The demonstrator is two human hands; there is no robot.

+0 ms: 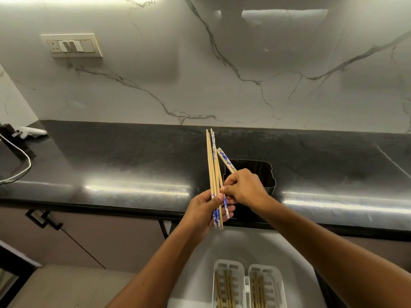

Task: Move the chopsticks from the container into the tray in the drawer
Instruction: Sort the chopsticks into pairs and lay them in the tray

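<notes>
Hands: two. The left hand [208, 211] lies palm-up over the counter edge, fingers curled around a bundle of chopsticks [214, 172]. The right hand [243, 187] is closed in a pinch on a separate paper-tipped stick [225, 160], and its fingertips also touch the bundle.

Chopsticks in hand: roughly four in the left bundle, though overlap prevents a firm count; one in the right. All are pale wood, several with blue-and-white paper sleeves. The bundle's long axis runs near-vertical in view, the far ends pointing toward the wall and the near ends just past the left palm. The single stick tilts away to the upper left, crossing close to the bundle.

Container [263, 174]: one, dark, open-topped, standing on the black countertop [111, 156] directly behind the right hand. Its contents are not visible.

Tray [246, 283]: one, white, slotted, with two compartments visible, in the open drawer [195, 274] below the hands. Each compartment holds several chopsticks lying lengthwise, toward and away from the person; the exact number is unclear.

Switch plate [72, 45]: one, on the marble wall.
</notes>
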